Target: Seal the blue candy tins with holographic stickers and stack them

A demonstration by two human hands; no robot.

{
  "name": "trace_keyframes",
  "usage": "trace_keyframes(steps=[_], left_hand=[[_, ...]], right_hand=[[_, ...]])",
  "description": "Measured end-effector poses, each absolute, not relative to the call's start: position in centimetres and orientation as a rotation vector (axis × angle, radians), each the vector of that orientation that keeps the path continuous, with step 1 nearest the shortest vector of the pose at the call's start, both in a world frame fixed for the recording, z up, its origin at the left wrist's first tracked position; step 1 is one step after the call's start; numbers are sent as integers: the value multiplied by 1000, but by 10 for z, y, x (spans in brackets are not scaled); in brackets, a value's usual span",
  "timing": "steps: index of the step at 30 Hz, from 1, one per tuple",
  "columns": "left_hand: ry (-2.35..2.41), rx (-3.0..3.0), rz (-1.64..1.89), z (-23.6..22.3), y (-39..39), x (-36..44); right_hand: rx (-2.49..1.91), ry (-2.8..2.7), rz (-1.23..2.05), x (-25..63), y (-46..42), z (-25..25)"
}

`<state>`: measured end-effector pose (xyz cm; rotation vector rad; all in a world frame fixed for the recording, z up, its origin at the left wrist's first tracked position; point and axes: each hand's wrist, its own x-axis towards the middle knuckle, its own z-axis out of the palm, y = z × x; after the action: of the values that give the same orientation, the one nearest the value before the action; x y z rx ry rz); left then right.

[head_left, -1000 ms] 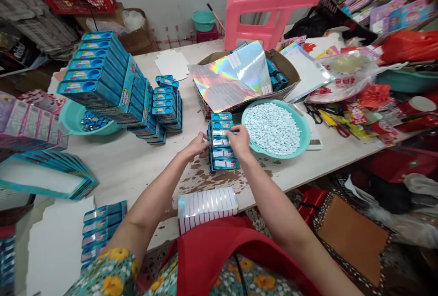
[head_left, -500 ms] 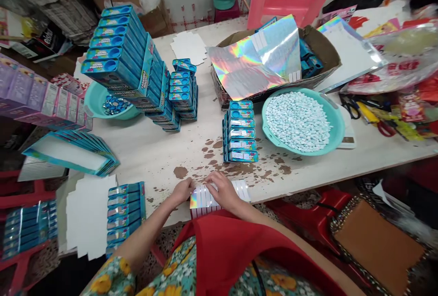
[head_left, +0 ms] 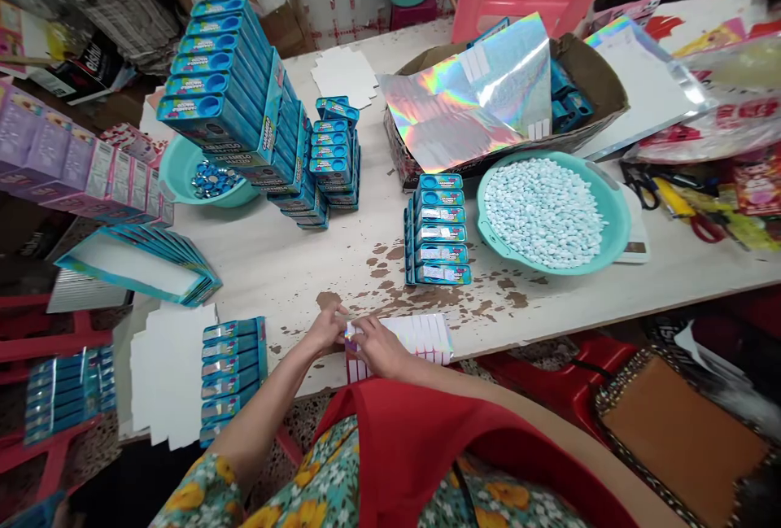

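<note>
At the table's front edge lies a shiny holographic sheet of white label strips [head_left: 421, 337]. My left hand [head_left: 328, 329] is closed in a pinch at the sheet's left end; what sits between its fingertips is too small to make out. Bent over that same end, my right hand [head_left: 379, 346] grips the sheet with its thumb and fingers and covers part of it. The fingertips of both hands nearly meet. Just beyond them stands a row of small blue candy boxes [head_left: 440, 233], several with a pale label on the end.
A turquoise basin [head_left: 488, 239] of pale candies stands right of the boxes. Behind is a carton [head_left: 396, 146] topped by a holographic sheet [head_left: 469, 105]. Tall stacks of blue boxes [head_left: 213, 117] rise at left, near a basin [head_left: 167, 178] of small blue pieces.
My right hand has slid left along the sheet toward my left hand, uncovering more of the strips on the right. The left end now looks lifted or bent. The camera view has shifted slightly.
</note>
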<state>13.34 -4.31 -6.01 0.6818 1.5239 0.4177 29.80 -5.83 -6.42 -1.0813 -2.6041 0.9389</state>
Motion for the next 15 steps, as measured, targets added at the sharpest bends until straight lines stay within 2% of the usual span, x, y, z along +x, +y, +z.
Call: trace_keyframes(steps=[6, 8, 11, 15], left_hand=[[1617, 932, 289, -56, -36, 131], [1594, 1052, 390, -41, -31, 134], [1303, 1011, 577, -6, -20, 146], [1067, 989, 503, 37, 9, 176]], right_hand=[[-1246, -2286, 1144, 304, -46, -32], [-1291, -2050, 1197, 312, -38, -11], [-1322, -1805, 1226, 328, -23, 25], [-1445, -1678, 1003, 351, 3, 60]])
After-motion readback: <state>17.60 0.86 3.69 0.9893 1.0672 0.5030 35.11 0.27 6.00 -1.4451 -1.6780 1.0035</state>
